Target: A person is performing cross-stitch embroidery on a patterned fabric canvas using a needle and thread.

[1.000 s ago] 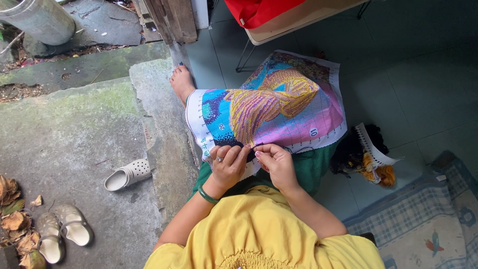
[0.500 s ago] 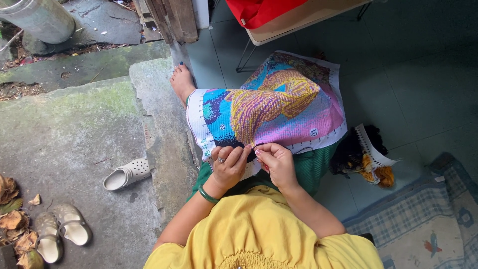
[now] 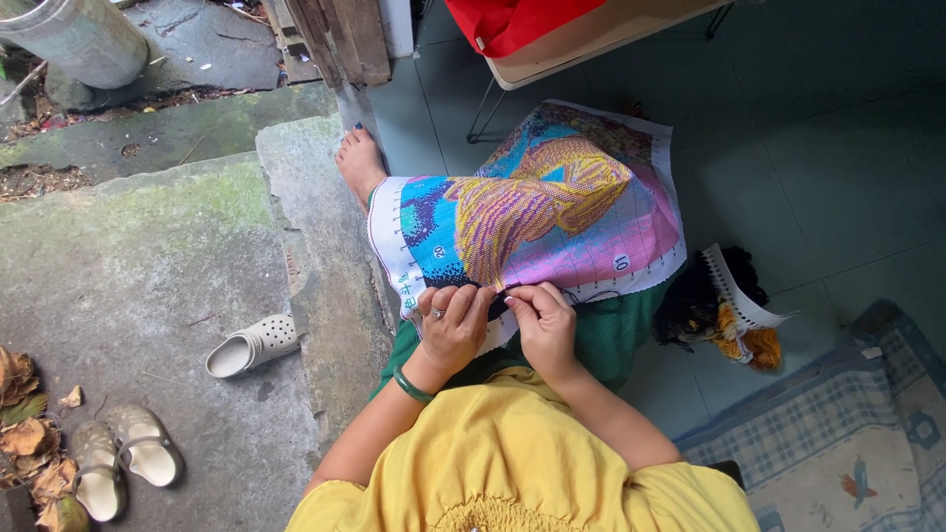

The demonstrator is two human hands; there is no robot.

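while two pale clogs and a third lie on the concrete at far left, the left hand curls closed over the near edge of the cross-stitch canvas draped across the lap. just beside it, the right hand pinches the same edge with fingertips closed. farther right, a thread bundle sits on the tile.

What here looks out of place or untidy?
One pale clog lies alone on its side on the concrete, apart from the pair of sandals by dry leaves. The cross-stitch canvas under both hands looks orderly.
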